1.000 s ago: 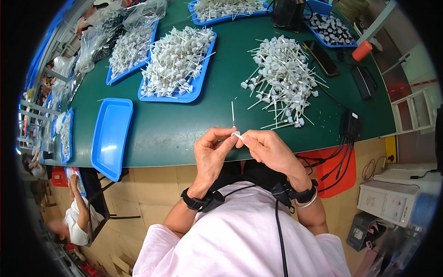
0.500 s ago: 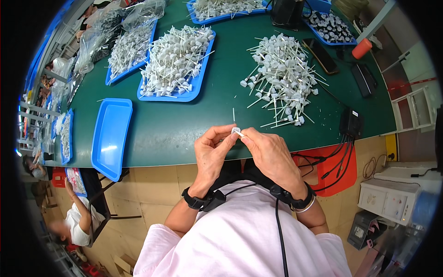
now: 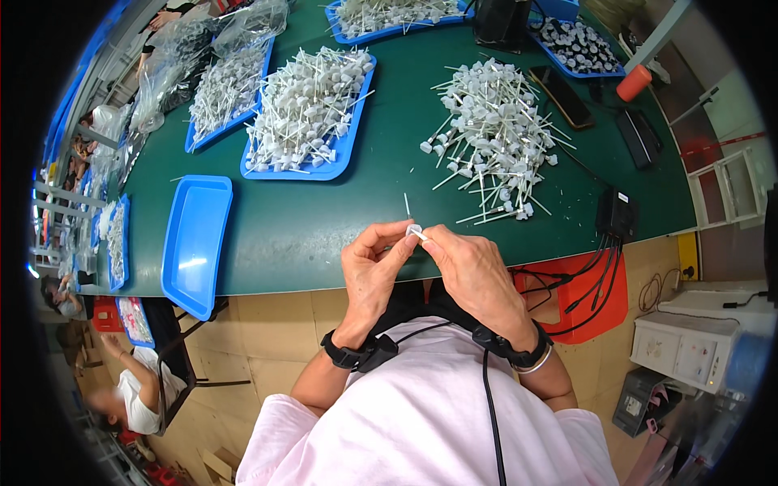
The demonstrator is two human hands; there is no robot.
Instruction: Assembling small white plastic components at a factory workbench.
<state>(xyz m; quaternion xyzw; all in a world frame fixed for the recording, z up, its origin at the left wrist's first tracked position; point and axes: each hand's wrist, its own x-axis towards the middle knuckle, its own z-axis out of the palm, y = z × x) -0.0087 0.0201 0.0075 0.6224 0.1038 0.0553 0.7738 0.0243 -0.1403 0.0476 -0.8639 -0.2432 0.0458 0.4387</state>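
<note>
Since a second ago, the right hand [image 3: 482, 274] has turned, showing me more of its back. I see its thumb and fingertips pinching a thin white stick [image 3: 421, 235]; the left hand [image 3: 369, 267] clamps a small translucent white cap [image 3: 413, 229] just beside it, and whether they join I can't tell. Ahead of the right hand lies a heap of white-capped, thin-stemmed pieces [image 3: 498, 121]; left of the left hand, a shallow blue plastic tray [image 3: 194, 235].

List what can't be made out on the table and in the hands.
Head view:
- White piece: partly covered by the left hand and right hand; fine detail too small.
- Loose pile: lower pieces hidden under upper ones.
- Far blue tray: far side cut off by the upper edge.
</note>
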